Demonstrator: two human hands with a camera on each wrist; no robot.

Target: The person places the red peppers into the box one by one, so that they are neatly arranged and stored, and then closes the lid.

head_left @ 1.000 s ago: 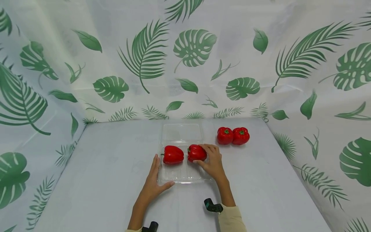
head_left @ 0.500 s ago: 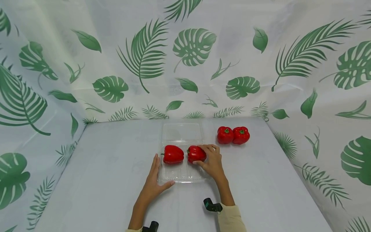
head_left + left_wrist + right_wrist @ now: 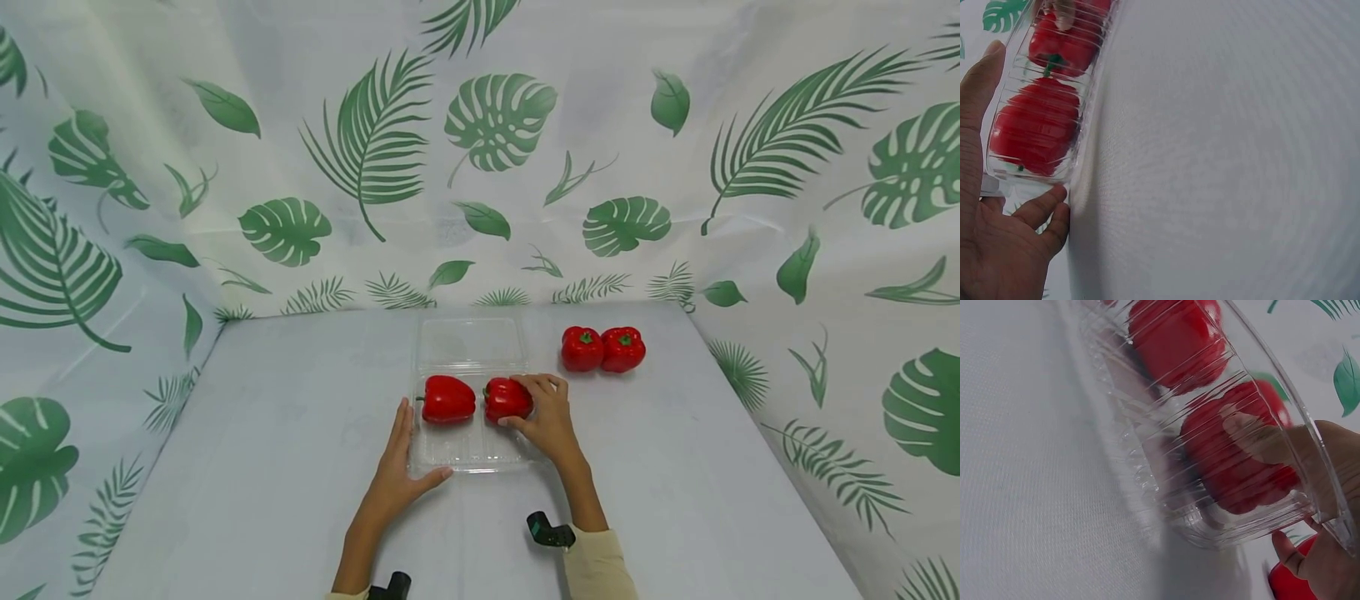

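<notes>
A clear plastic clamshell box (image 3: 450, 452) lies unfolded on the table, its hinged lid (image 3: 471, 343) laid back behind the base. In the base's back half, one red bell pepper (image 3: 448, 400) rests on its side at the left, stem pointing left. My right hand (image 3: 551, 419) grips a second red bell pepper (image 3: 508, 400) at the back right of the base; through the ribbed wall the right wrist view shows my thumb (image 3: 1260, 437) against it. My left hand (image 3: 397, 475) lies along the box's left side, fingers straight and thumb spread toward the front edge.
Two more red bell peppers (image 3: 602, 348) stand side by side, stems up, at the table's back right. The white tabletop (image 3: 247, 450) meets leaf-printed cloth (image 3: 510, 192) at the back and both sides. Each wrist carries a small black camera (image 3: 551, 531).
The right hand has shifted its pepper very slightly left. The left hand, the box and the other peppers have stayed put.
</notes>
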